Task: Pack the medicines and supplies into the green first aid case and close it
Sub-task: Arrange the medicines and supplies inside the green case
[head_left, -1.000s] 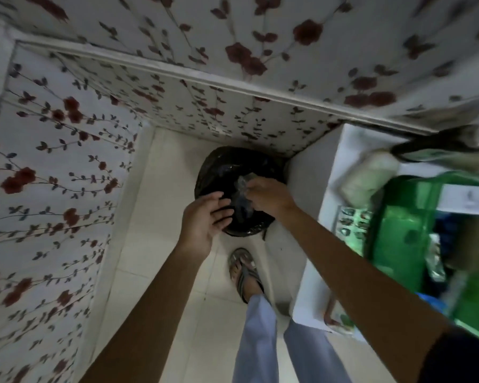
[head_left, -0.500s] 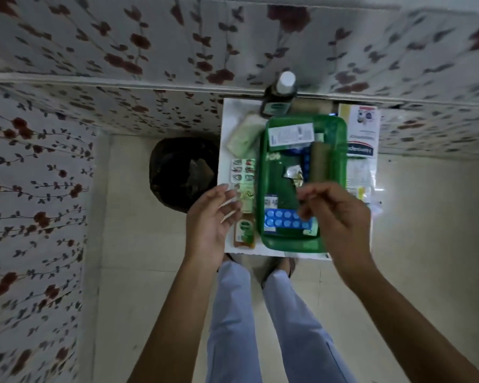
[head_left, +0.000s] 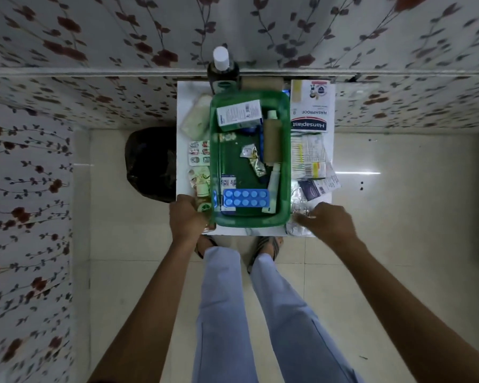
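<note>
The green first aid case [head_left: 249, 221] lies open in the middle of a small white table [head_left: 260, 231]. Inside it are a blue blister pack [head_left: 245, 198], a white box [head_left: 238, 114], a brown tube [head_left: 273, 139] and a crumpled foil tube [head_left: 253, 158]. My left hand [head_left: 187, 217] is at the table's front left corner, fingers curled round the base of a small Dettol bottle [head_left: 203, 199]. My right hand [head_left: 327, 221] is at the front right corner, fingers spread, with the tips on a silvery foil strip [head_left: 299, 214].
A Hansaplast box [head_left: 310, 106] and a cotton swab pack [head_left: 309, 156] lie right of the case. Blister strips [head_left: 198, 156] and a gauze pack [head_left: 195, 117] lie to its left. A dark white-capped bottle [head_left: 221, 67] stands behind it, and a black bin bag [head_left: 150, 164] sits on the floor left.
My view swung from the bin to the table. Both hands came away from the bin and moved apart and down to the table's front corners, left onto the Dettol bottle, right onto the foil strip.
</note>
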Demonstrator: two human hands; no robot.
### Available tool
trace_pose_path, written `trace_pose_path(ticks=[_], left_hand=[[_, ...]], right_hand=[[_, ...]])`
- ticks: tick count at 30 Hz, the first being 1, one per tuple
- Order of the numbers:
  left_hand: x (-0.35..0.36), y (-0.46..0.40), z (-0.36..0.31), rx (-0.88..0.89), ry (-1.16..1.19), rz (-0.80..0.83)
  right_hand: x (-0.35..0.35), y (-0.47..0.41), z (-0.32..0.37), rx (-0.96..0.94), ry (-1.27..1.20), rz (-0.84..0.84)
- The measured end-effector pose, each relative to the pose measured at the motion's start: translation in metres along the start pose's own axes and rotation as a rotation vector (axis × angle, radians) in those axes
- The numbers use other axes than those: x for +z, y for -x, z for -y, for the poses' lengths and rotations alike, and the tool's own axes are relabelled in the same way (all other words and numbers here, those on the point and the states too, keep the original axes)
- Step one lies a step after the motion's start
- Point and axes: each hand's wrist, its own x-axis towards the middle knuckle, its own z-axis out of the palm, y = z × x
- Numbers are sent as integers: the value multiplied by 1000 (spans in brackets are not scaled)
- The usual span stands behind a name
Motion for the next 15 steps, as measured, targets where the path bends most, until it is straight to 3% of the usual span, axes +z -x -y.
trace_pose_path(ticks=[4,8,11,15], left_hand=[[0,10,-2,-55,133,2],[-2,14,2,-41,230,20],[-5,11,8,-34,239,85],[-13,9,11,-48,285,187]], right_hand=[[30,8,8,-4,-152,-140],[35,8,8,-17,-264,-135],[25,1,3,-36,-248,-24],[-1,0,-5,9,-244,253]])
